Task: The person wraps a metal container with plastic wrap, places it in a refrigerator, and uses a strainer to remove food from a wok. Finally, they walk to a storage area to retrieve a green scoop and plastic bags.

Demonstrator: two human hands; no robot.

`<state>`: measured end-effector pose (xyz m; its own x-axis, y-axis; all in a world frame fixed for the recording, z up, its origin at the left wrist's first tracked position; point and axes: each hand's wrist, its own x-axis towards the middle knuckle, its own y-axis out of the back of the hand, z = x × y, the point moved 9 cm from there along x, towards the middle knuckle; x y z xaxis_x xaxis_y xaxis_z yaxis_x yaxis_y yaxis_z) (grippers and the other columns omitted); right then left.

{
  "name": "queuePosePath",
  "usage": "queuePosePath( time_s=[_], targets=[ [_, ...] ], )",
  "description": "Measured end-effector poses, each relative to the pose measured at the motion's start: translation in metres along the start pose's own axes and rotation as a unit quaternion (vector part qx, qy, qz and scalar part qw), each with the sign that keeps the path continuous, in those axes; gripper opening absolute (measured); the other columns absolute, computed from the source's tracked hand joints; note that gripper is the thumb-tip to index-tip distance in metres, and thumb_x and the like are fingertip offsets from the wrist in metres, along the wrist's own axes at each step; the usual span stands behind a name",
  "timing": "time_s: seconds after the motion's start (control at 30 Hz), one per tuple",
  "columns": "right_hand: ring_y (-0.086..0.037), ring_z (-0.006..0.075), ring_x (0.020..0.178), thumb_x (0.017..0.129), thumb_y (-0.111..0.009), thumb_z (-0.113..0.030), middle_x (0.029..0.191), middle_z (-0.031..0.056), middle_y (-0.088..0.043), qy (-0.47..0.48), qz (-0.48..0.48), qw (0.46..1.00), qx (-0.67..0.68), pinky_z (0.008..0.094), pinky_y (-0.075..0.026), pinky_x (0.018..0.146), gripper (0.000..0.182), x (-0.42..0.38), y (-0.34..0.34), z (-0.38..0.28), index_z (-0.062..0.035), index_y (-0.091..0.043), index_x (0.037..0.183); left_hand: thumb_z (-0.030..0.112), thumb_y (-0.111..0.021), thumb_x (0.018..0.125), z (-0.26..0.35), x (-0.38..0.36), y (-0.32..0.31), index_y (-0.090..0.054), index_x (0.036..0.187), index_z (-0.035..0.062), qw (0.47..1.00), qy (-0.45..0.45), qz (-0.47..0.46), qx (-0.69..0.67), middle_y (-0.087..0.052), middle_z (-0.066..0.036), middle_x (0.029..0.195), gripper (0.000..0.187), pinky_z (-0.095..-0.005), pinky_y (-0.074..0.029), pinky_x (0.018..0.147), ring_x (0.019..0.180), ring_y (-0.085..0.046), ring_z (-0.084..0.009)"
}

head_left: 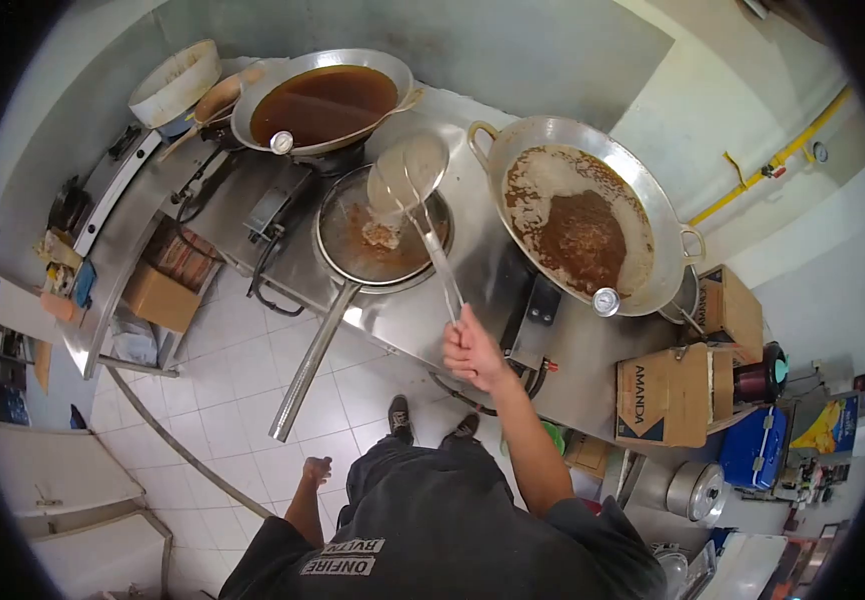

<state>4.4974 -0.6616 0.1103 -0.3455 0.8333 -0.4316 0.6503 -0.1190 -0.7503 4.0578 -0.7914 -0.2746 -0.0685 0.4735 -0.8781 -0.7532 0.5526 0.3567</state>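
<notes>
We observe the right hand (473,350) with its fingers clamped round the far end of a long-handled skimmer (411,172), whose round mesh head hangs tilted above the middle pan (383,240) on the steel counter (473,290). The left hand (317,468) hangs low beside the hip, loosely curled and holding nothing. We judge the skimmer to be light and stiff: thin wire shaft, shallow mesh bowl. Held at the handle's end, it has long leverage, so any load in the mesh will weigh on the wrist; a grip further up the shaft would steady it, though nearer the heat. The metal is probably greasy and may slip. The middle pan holds a thin layer of brownish liquid with a small pale lump, and its long handle (311,360) juts out over the tiled floor. To the right stands a large wok (581,215) of dark brown mixture with a dial thermometer (606,301) clipped to its rim; to the left a second wok (323,100) of dark liquid. We judge both heavy and hot.
</notes>
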Motion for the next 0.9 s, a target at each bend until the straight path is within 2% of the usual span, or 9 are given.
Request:
queuePosePath(
  time_s=[0.07,0.23,0.4,0.47,0.53,0.6,0.63,0.7,0.9],
  targets=[
    [-0.029,0.0055,0.035,0.092,-0.037,-0.057,0.051,-0.0051,-0.035,0.169,0.054,0.978,-0.11,0.0197,-0.021,0.031,0.046,-0.026,-0.01,-0.058,-0.0141,-0.046,0.08,0.026,-0.057,0.083,0.001,-0.013,-0.008,-0.062,0.089,0.0042,0.994,0.085,-0.004,-0.068,-0.066,-0.011,0.081,0.023,-0.0375,-0.047,0.054,0.066,-0.062,-0.0202],
    [-0.034,0.0044,0.038,0.092,-0.056,-0.028,0.052,-0.0032,-0.038,0.25,0.143,0.944,-0.162,0.0169,-0.024,0.033,0.022,-0.063,-0.04,-0.166,-0.0094,-0.049,0.083,0.026,-0.055,0.084,0.054,-0.007,-0.041,-0.059,0.094,0.0031,0.995,0.072,-0.056,-0.052,-0.064,-0.008,0.083,0.025,-0.0379,-0.046,0.057,0.068,-0.061,-0.0212],
    [-0.039,0.0066,0.041,0.088,-0.061,-0.021,0.055,-0.0023,-0.041,0.307,0.262,0.842,-0.357,0.0209,-0.029,0.035,0.019,-0.166,-0.033,-0.207,-0.0095,-0.046,0.086,0.025,-0.06,0.082,0.162,-0.026,-0.059,-0.052,0.106,-0.0003,0.977,-0.113,-0.062,-0.172,-0.062,-0.009,0.082,0.035,-0.0303,-0.046,0.053,0.066,-0.06,-0.0171],
    [-0.04,0.0075,0.041,0.089,-0.06,-0.021,0.055,-0.0011,-0.043,0.296,0.376,0.784,-0.397,0.0231,-0.03,0.035,0.02,-0.224,-0.015,-0.222,-0.0082,-0.044,0.088,0.025,-0.06,0.082,0.176,-0.028,-0.07,-0.053,0.107,-0.0006,0.976,-0.119,-0.068,-0.168,-0.063,-0.009,0.083,0.036,-0.0302,-0.046,0.052,0.066,-0.06,-0.0172],
    [-0.061,0.0271,0.062,0.085,-0.06,-0.017,0.069,0.0153,-0.059,0.293,0.445,0.627,-0.569,0.0357,-0.049,0.056,0.022,-0.273,0.037,-0.252,-0.0018,-0.048,0.096,0.024,-0.06,0.082,0.18,-0.022,-0.074,-0.054,0.109,-0.0012,0.978,-0.123,-0.07,-0.152,-0.064,-0.01,0.084,0.037,-0.0301,-0.047,0.05,0.066,-0.061,-0.0174],
    [-0.062,0.0393,0.08,0.081,-0.057,-0.01,0.082,0.025,-0.062,0.277,0.491,0.46,-0.686,0.041,-0.05,0.073,0.023,-0.312,0.053,-0.273,0.0015,-0.049,0.099,0.024,-0.06,0.082,0.174,-0.019,-0.076,-0.056,0.106,-0.0009,0.985,-0.107,-0.065,-0.119,-0.064,-0.01,0.083,0.034,-0.03,-0.047,0.049,0.066,-0.061,-0.0173],
    [-0.062,0.0393,0.08,0.081,-0.057,-0.01,0.082,0.025,-0.062,0.279,0.494,0.457,-0.686,0.041,-0.05,0.073,0.023,-0.322,0.06,-0.28,0.0015,-0.049,0.099,0.024,-0.059,0.083,0.168,-0.017,-0.079,-0.059,0.102,-0.0006,0.991,-0.088,-0.061,-0.084,-0.064,-0.009,0.082,0.031,-0.0299,-0.047,0.049,0.066,-0.061,-0.0173],
    [-0.06,0.0435,0.089,0.079,-0.053,-0.007,0.089,0.0296,-0.061,0.091,0.569,0.331,-0.747,0.0449,-0.049,0.076,0.025,-0.336,0.086,-0.288,0.0051,-0.05,0.101,0.024,-0.059,0.083,0.154,-0.016,-0.079,-0.062,0.097,0.0001,0.992,-0.081,-0.046,-0.088,-0.064,-0.01,0.081,0.028,-0.0321,-0.048,0.052,0.068,-0.062,-0.0186],
    [-0.063,0.0408,0.08,0.08,-0.049,-0.008,0.084,0.0287,-0.062,-0.004,0.514,0.316,-0.798,0.0465,-0.048,0.071,0.019,-0.329,0.139,-0.287,0.007,-0.054,0.092,0.025,-0.056,0.084,0.098,-0.018,-0.084,-0.061,0.1,0.0009,0.991,0.009,-0.056,-0.123,-0.064,-0.011,0.085,0.029,-0.0366,-0.049,0.059,0.07,-0.063,-0.0226]
  ],
)
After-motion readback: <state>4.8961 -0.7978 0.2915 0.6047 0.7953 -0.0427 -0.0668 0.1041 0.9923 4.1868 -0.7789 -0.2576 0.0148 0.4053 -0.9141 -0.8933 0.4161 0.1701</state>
